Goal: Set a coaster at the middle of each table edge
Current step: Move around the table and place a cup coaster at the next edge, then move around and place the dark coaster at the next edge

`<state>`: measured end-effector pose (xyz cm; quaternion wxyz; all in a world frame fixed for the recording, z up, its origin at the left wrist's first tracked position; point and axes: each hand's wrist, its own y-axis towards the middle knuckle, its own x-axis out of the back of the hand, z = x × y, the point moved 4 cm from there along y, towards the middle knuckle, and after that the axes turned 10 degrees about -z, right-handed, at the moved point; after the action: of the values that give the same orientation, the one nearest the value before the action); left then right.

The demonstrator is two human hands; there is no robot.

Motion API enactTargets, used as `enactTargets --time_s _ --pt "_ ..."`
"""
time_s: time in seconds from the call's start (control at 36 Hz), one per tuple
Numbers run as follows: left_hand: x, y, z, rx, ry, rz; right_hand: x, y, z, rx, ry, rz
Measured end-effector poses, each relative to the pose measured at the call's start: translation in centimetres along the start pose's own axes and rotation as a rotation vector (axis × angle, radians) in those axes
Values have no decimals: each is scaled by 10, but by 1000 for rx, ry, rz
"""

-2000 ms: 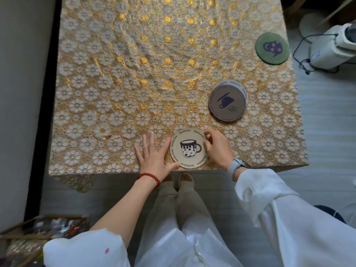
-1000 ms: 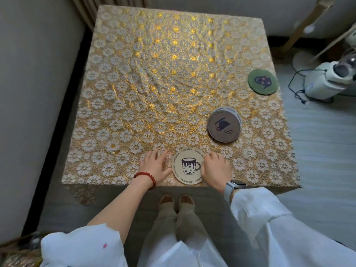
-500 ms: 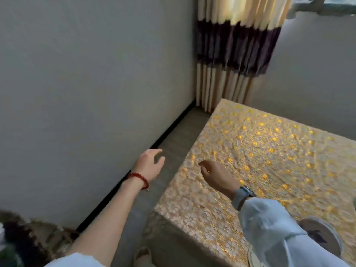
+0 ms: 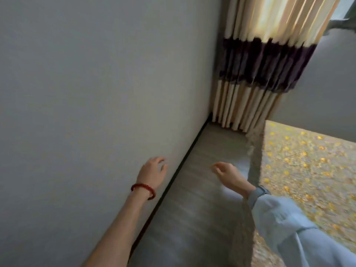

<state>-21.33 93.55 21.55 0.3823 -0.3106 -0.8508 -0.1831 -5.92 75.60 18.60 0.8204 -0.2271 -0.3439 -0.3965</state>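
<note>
No coaster is in view. The table [image 4: 300,170], under a gold and white flowered cloth, fills the right side of the blurred frame, and its left edge runs up the picture. My left hand [image 4: 152,173], with a red bead bracelet at the wrist, hangs in front of the grey wall, fingers loosely apart and empty. My right hand [image 4: 230,177], with a watch and a pale sleeve, floats over the floor strip just left of the table edge. Its fingers are loosely curled and it holds nothing.
A grey wall [image 4: 86,93] stands close on the left, with a dark skirting line at its foot. A narrow strip of grey floor [image 4: 198,189] runs between wall and table. A cream and dark purple curtain [image 4: 260,74] hangs in the far corner.
Both hands have left the cup-print coaster at the near table edge. The view has swung left to the gap along the table's left side, and the coasters have dropped out of sight.
</note>
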Motion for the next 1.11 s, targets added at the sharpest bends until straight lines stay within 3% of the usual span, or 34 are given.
enactTargets --time_s 0.31,0.58,0.92,1.11 --pt "-85 124 -42 -140 -67 317 18 87 -4 -182 71 -162" --pt "-203 220 -165 -504 24 561 89 141 -97 -464 129 -384" --pt "-364 177 -334 -952 61 957 159 76 -227 -970 273 -739" --pt "-458 112 -397 -1270 177 1192 172 29 -299 -1263 385 -996"
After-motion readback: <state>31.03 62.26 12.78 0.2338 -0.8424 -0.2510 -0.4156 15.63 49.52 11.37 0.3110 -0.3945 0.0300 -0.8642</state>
